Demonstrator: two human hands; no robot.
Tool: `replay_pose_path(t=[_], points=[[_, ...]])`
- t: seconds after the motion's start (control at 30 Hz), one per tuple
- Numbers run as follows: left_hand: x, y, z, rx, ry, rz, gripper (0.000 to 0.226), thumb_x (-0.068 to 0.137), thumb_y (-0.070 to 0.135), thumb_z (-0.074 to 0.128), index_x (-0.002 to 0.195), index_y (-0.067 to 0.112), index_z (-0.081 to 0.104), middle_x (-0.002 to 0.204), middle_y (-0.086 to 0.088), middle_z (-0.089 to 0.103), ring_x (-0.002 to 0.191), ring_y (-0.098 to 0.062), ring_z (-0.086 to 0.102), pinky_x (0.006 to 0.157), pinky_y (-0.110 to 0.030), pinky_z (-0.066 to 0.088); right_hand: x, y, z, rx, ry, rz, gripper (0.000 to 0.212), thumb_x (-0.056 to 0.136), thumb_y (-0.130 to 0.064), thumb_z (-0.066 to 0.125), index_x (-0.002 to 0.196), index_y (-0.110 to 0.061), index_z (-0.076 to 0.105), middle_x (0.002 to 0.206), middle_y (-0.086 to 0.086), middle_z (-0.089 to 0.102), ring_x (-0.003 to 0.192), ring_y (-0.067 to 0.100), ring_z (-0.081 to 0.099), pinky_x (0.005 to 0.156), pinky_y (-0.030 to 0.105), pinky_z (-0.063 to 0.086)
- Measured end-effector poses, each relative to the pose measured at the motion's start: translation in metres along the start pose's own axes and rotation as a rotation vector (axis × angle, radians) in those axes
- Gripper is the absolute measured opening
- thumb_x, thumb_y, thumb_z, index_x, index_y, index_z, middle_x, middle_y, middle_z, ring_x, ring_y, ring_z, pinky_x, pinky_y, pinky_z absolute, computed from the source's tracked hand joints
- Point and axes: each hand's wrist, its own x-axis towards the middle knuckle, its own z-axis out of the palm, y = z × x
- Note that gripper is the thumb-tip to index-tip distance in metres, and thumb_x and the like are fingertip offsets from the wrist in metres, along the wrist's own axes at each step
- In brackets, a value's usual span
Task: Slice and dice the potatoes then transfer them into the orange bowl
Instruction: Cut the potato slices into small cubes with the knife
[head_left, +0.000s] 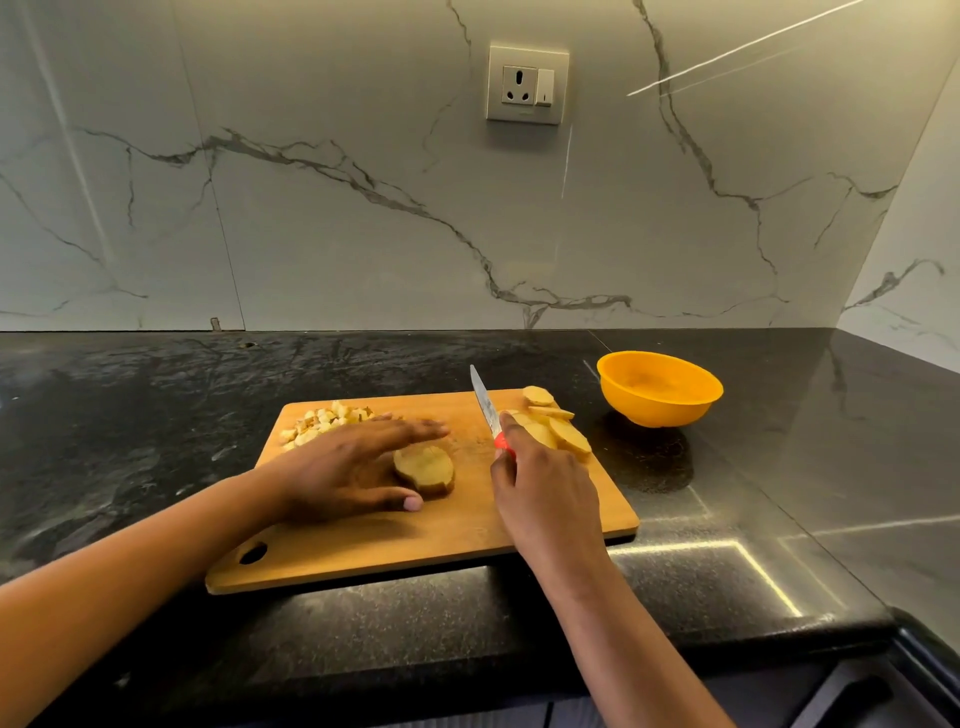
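A wooden cutting board (467, 525) lies on the black counter. A stack of potato slices (425, 467) sits mid-board. My left hand (348, 467) lies over its left side with fingers straight and the thumb by its near edge. My right hand (545, 499) grips the red handle of a knife (484, 402), blade pointing away and raised off the board. Loose potato slices (558, 423) lie at the board's far right corner. Diced potato (324, 418) is piled at the far left corner. The orange bowl (660, 387) stands right of the board, with nothing visible inside.
The black stone counter (156, 405) runs to a marble wall behind and on the right. A wall socket (525, 83) is above. The counter's front edge is just below the board, with a drawer front at the lower right.
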Motion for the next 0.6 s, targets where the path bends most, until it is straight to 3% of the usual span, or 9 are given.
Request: replay_pose_path(t=[0.17, 0.3, 0.43, 0.5, 0.6], points=[[0.019, -0.005, -0.028, -0.126, -0.263, -0.045, 0.081, 0.060, 0.079, 0.058, 0.129, 0.065, 0.019, 0.134, 0.046, 0.020, 0.135, 0.005, 0.017, 0.110, -0.025, 0.016, 0.000, 0.000, 0.000, -0.001, -0.002, 0.003, 0.052, 0.102, -0.033, 0.040, 0.150, -0.030, 0.022, 0.121, -0.005, 0.061, 0.102, 0.008, 0.058, 0.084, 0.023, 0.046], [0.042, -0.003, -0.041, -0.047, -0.449, 0.000, 0.067, 0.078, 0.041, 0.069, 0.130, 0.059, 0.030, 0.132, 0.038, 0.030, 0.132, 0.002, 0.024, 0.109, -0.027, 0.019, 0.001, 0.002, 0.000, 0.007, 0.016, 0.008, 0.051, 0.101, -0.032, 0.040, 0.149, -0.030, 0.025, 0.114, -0.004, 0.064, 0.097, 0.010, 0.060, 0.085, 0.028, 0.051], [0.055, -0.004, -0.043, -0.004, -0.469, 0.029, 0.054, 0.083, 0.030, 0.069, 0.128, 0.048, 0.048, 0.131, 0.020, 0.041, 0.120, -0.003, 0.040, 0.101, -0.023, 0.034, 0.001, 0.003, 0.000, 0.020, 0.023, 0.022, 0.051, 0.101, -0.033, 0.041, 0.149, -0.030, 0.025, 0.115, -0.005, 0.064, 0.098, 0.009, 0.060, 0.086, 0.027, 0.051], [0.054, -0.007, -0.042, -0.008, -0.435, 0.021, 0.051, 0.081, 0.030, 0.071, 0.124, 0.047, 0.050, 0.124, 0.018, 0.044, 0.107, -0.001, 0.046, 0.089, -0.015, 0.039, 0.001, 0.003, 0.001, 0.025, 0.029, 0.020, 0.051, 0.101, -0.033, 0.041, 0.149, -0.030, 0.025, 0.114, -0.005, 0.064, 0.098, 0.009, 0.060, 0.085, 0.027, 0.051], [0.050, -0.006, -0.039, -0.061, -0.332, -0.042, 0.050, 0.077, 0.030, 0.074, 0.121, 0.043, 0.054, 0.118, 0.015, 0.047, 0.096, -0.004, 0.050, 0.077, -0.014, 0.043, 0.001, 0.002, 0.000, 0.027, 0.029, 0.012, 0.050, 0.102, -0.033, 0.040, 0.149, -0.030, 0.025, 0.116, -0.004, 0.064, 0.100, 0.010, 0.060, 0.084, 0.026, 0.049]])
